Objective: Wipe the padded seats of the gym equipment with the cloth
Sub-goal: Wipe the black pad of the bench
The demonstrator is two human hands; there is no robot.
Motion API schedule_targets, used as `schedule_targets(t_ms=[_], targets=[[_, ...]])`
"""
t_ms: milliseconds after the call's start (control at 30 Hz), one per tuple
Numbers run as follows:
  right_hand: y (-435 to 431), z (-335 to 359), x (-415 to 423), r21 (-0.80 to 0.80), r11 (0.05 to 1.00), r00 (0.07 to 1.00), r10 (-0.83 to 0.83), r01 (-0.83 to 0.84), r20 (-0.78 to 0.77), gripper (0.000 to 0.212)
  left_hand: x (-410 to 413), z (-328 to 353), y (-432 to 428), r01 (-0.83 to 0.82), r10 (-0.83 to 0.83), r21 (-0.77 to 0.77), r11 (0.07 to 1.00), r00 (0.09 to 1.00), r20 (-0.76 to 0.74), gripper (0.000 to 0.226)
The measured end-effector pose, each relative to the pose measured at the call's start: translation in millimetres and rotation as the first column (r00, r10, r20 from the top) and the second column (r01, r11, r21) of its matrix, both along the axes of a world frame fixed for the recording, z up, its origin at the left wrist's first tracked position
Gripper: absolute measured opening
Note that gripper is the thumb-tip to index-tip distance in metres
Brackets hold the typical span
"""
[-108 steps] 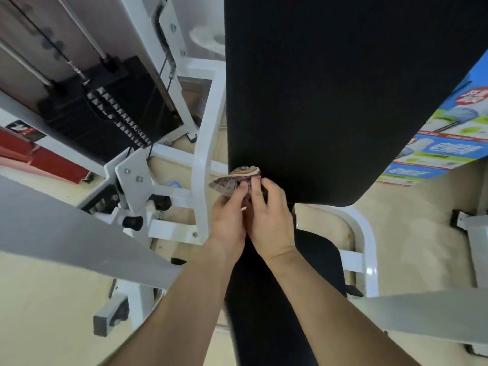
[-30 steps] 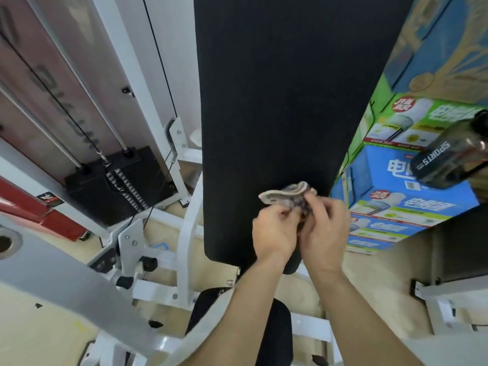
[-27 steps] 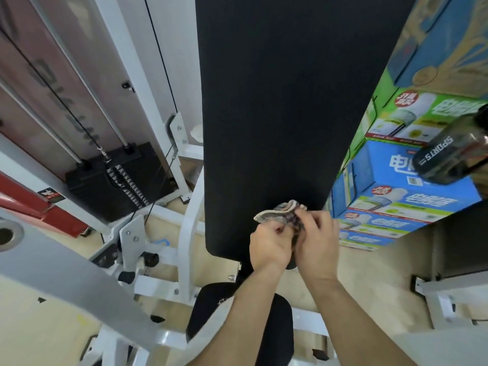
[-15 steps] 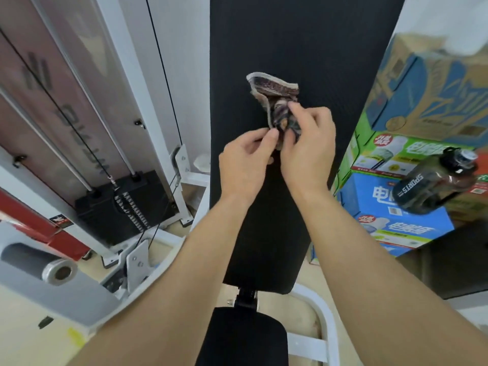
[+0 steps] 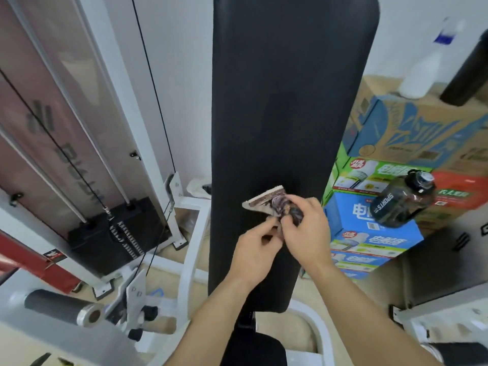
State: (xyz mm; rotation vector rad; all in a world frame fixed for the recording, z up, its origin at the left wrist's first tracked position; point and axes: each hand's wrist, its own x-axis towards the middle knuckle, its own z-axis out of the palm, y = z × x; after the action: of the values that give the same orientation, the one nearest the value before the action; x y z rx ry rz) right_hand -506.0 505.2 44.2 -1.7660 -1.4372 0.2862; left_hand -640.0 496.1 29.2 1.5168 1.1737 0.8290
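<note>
Against the lower half of the black back pad (image 5: 287, 114), the left hand (image 5: 253, 256) and right hand (image 5: 307, 228) both pinch the bunched cloth (image 5: 272, 204), fingers curled round it. Bare padding runs from the cloth up to the pad's rounded top edge; stacked cartons (image 5: 369, 233) crowd its right edge. The cloth sits lower on the pad than half a second ago.

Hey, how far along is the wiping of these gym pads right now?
Done: nothing provable; the back pad shows no wipe marks. In hand: the left hand and right hand hold the bunched cloth over that pad's lower half. Left: probably its upper stretch and the seat pad below.
</note>
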Motion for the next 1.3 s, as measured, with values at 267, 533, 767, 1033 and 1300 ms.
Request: schedule_targets(t_ms=[267,533,767,1033,1300], targets=[[24.1,149.1,47.5,0.086,0.996,0.780,0.047,0.009,-0.624,0.017,57.2,140.9,33.5,0.312,-0.200,0.355,0.881,0.927,-0.318,0.030],[100.3,273.6,100.6,0.371,0.853,0.699,0.010,0.367,-0.715,0.026,72.0,236.2,84.6,0.122,-0.016,0.542,0.831,0.980,-0.196,0.048],[154.3,231.4,64.1,0.355,0.911,0.961,-0.125,0.210,-0.248,0.058,86.9,238.9,124.6,-0.045,0.404,0.791,0.610,0.877,-0.261,0.034],[127.6,166.8,80.7,0.223,0.952,0.919,-0.111,0.207,-0.379,0.037,78.1,206.1,127.1,-0.054,0.476,0.806,0.590,0.829,-0.293,0.041],[170.1,249.7,92.3,0.305,0.948,0.941,0.015,0.094,-0.337,0.051,82.1,226.8,130.3,-0.071,0.483,0.822,0.565,0.837,-0.259,0.039]])
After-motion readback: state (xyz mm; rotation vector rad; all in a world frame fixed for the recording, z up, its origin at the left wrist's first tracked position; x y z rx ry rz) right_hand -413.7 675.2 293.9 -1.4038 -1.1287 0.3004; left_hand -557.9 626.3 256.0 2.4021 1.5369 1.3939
